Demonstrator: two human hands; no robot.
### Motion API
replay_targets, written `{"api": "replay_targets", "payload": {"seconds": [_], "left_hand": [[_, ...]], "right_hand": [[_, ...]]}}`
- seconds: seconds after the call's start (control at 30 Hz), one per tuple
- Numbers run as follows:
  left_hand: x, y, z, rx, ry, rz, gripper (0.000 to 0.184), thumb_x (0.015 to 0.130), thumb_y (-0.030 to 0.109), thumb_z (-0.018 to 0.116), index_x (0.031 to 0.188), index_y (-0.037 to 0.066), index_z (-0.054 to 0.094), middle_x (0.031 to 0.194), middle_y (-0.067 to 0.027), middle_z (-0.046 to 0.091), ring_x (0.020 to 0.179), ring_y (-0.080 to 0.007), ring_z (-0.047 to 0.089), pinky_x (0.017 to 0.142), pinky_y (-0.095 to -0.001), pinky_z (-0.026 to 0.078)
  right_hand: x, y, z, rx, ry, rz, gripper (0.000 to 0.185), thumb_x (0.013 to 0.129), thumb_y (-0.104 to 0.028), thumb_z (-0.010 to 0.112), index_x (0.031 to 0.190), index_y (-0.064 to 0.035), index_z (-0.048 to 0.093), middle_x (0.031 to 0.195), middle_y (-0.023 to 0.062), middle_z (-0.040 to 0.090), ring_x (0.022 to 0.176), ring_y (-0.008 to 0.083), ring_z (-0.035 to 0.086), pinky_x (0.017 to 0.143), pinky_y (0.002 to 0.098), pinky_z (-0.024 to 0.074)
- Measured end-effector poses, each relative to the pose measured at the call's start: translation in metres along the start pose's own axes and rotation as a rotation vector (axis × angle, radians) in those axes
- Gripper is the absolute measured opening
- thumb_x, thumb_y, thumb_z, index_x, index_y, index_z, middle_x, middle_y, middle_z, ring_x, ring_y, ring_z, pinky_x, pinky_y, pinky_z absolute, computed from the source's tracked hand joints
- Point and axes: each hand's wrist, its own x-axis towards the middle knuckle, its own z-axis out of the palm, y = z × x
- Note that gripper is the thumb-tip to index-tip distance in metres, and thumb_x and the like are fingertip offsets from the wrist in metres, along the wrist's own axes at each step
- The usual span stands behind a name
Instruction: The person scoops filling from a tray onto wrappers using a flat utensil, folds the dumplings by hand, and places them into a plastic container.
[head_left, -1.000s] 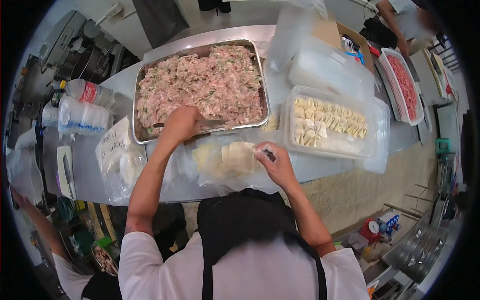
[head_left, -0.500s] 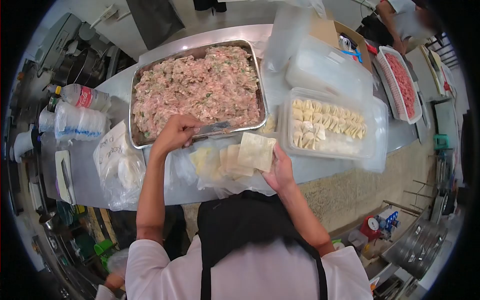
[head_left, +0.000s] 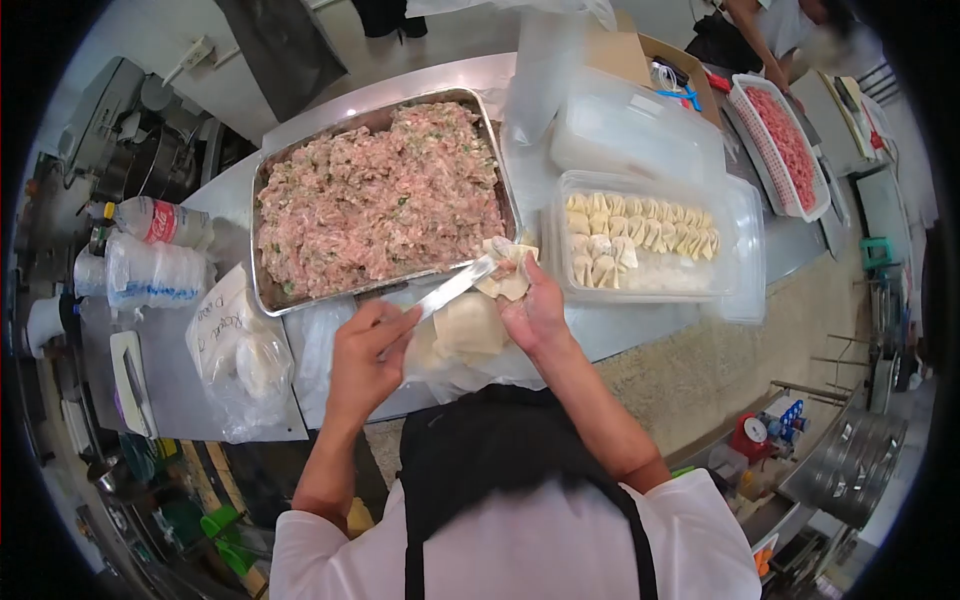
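Observation:
My left hand grips a flat metal spatula, its blade slanting up to the right. The blade's tip rests at a dumpling wrapper, where some meat filling shows. My right hand holds that wrapper, partly folded up at its edges, by the near right corner of the metal tray. Minced meat filling with green bits fills the tray. Below my hands lies a stack of square wrappers on plastic. Folded dumplings sit in rows inside a clear plastic container to the right.
Behind the container lies a translucent lid. A white basket of raw meat stands at the far right, with another person beyond. On the left are a plastic bag, a bottle and a white-handled tool.
The spatula has come from the tray's edge to the wrapper in my right hand. That wrapper, flat before, is now bent around some filling. The view has shifted slightly.

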Motion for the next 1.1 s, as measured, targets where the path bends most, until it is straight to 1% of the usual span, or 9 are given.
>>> {"api": "replay_targets", "payload": {"seconds": [0.07, 0.27, 0.43, 0.57, 0.67, 0.73, 0.9, 0.97, 1.1], "left_hand": [[0.007, -0.008, 0.021, -0.023, 0.007, 0.177, 0.033, 0.077, -0.009, 0.067, 0.106, 0.004, 0.075, 0.080, -0.0118, 0.063, 0.073, -0.0267, 0.063, 0.065, -0.0341, 0.049], [0.024, -0.033, -0.021, 0.028, -0.188, 0.079, 0.037, 0.077, -0.011, 0.060, 0.108, 0.005, 0.074, 0.079, -0.0165, 0.064, 0.075, -0.0333, 0.063, 0.068, -0.0390, 0.050], [0.080, -0.057, -0.020, 0.534, -0.203, 0.124, 0.031, 0.071, -0.002, 0.060, 0.098, 0.005, 0.074, 0.081, -0.0211, 0.066, 0.080, -0.0411, 0.066, 0.072, -0.0474, 0.053], [0.101, -0.081, 0.021, 0.642, -0.259, -0.022, 0.025, 0.067, 0.003, 0.067, 0.090, 0.004, 0.073, 0.085, -0.0207, 0.068, 0.086, -0.0402, 0.066, 0.077, -0.0479, 0.052], [0.112, -0.095, 0.022, 0.584, -0.313, 0.051, 0.028, 0.066, 0.001, 0.066, 0.092, 0.004, 0.075, 0.084, -0.0207, 0.068, 0.083, -0.0389, 0.066, 0.075, -0.0447, 0.052], [0.119, -0.085, -0.003, 0.221, -0.453, 0.113, 0.028, 0.069, -0.001, 0.064, 0.094, 0.002, 0.075, 0.085, -0.0196, 0.069, 0.080, -0.0364, 0.066, 0.072, -0.0409, 0.052], [0.106, -0.078, -0.017, -0.144, -0.426, -0.146, 0.034, 0.067, 0.002, 0.063, 0.097, 0.008, 0.077, 0.081, -0.0176, 0.068, 0.071, -0.0368, 0.065, 0.067, -0.0411, 0.052], [0.103, -0.083, -0.008, 0.003, -0.261, 0.153, 0.030, 0.066, 0.000, 0.064, 0.093, 0.007, 0.077, 0.084, -0.0190, 0.068, 0.080, -0.0370, 0.066, 0.070, -0.0433, 0.053], [0.102, -0.090, 0.031, 0.391, -0.258, 0.071, 0.023, 0.068, -0.002, 0.060, 0.085, 0.003, 0.074, 0.087, -0.0215, 0.069, 0.089, -0.0408, 0.066, 0.073, -0.0501, 0.051]], "right_hand": [[-0.010, -0.002, 0.017, -0.003, -0.085, 0.063, 0.045, 0.108, -0.029, 0.040, 0.139, 0.0040, 0.044, 0.130, 0.0162, 0.056, 0.120, 0.0291, 0.055, 0.111, 0.0485, 0.0392], [-0.014, -0.010, -0.006, -0.107, -0.006, -0.152, 0.047, 0.107, -0.030, 0.040, 0.138, 0.0049, 0.044, 0.132, 0.0162, 0.056, 0.126, 0.0298, 0.054, 0.112, 0.0473, 0.0390], [-0.023, -0.006, 0.004, -0.189, 0.012, -0.130, 0.044, 0.107, -0.029, 0.040, 0.136, 0.0043, 0.045, 0.132, 0.0158, 0.056, 0.125, 0.0294, 0.054, 0.111, 0.0470, 0.0397], [-0.032, -0.010, -0.001, -0.185, 0.033, -0.103, 0.044, 0.107, -0.028, 0.041, 0.136, 0.0043, 0.046, 0.131, 0.0166, 0.057, 0.125, 0.0302, 0.054, 0.111, 0.0467, 0.0399], [-0.034, -0.013, -0.010, -0.234, 0.037, -0.114, 0.044, 0.106, -0.029, 0.042, 0.137, 0.0038, 0.046, 0.131, 0.0179, 0.057, 0.125, 0.0308, 0.054, 0.111, 0.0467, 0.0396], [-0.032, -0.013, -0.015, -0.214, 0.054, -0.111, 0.045, 0.106, -0.029, 0.043, 0.137, 0.0038, 0.045, 0.130, 0.0183, 0.057, 0.125, 0.0309, 0.054, 0.111, 0.0465, 0.0398], [-0.023, -0.007, -0.020, -0.172, 0.074, -0.069, 0.045, 0.106, -0.029, 0.044, 0.137, 0.0036, 0.046, 0.129, 0.0182, 0.058, 0.122, 0.0308, 0.056, 0.110, 0.0463, 0.0409], [-0.020, -0.006, -0.019, -0.158, 0.127, -0.070, 0.045, 0.106, -0.030, 0.044, 0.136, 0.0033, 0.047, 0.127, 0.0176, 0.059, 0.120, 0.0304, 0.057, 0.109, 0.0459, 0.0415], [-0.019, -0.002, -0.021, -0.173, 0.129, -0.065, 0.044, 0.106, -0.030, 0.044, 0.134, 0.0030, 0.048, 0.125, 0.0170, 0.060, 0.118, 0.0297, 0.058, 0.108, 0.0456, 0.0422]]}}
